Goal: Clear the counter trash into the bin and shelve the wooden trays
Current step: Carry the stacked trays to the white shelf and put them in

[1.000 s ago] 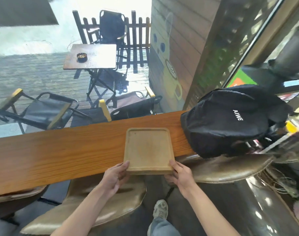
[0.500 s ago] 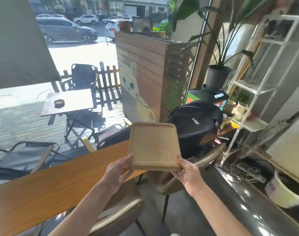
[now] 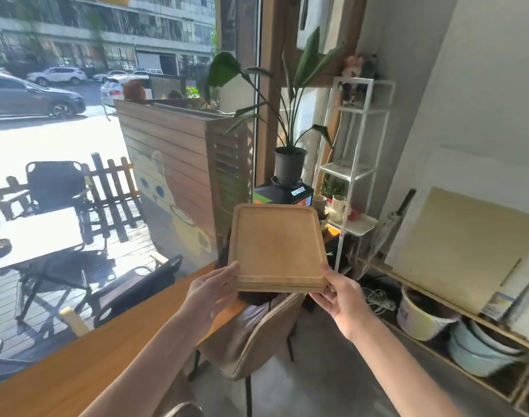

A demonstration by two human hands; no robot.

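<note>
I hold a stack of pale wooden trays (image 3: 276, 245) in the air in front of me, level, above the right end of the wooden counter (image 3: 100, 356). Two edges show at the near side of the stack. My left hand (image 3: 210, 291) grips the near left corner and my right hand (image 3: 337, 293) grips the near right corner. No trash is visible on the stretch of counter in view, and no bin can be made out for certain.
A beige chair (image 3: 257, 338) stands under the counter's end. A white wire shelf unit (image 3: 352, 167) with cups stands in the corner beside a potted plant (image 3: 289, 164). Along the right wall runs a low wooden rack (image 3: 456, 344) with buckets and a leaning board.
The trays were lifted off the counter by both hands and raised. My view has swung up and to the right, toward the corner shelf and right wall.
</note>
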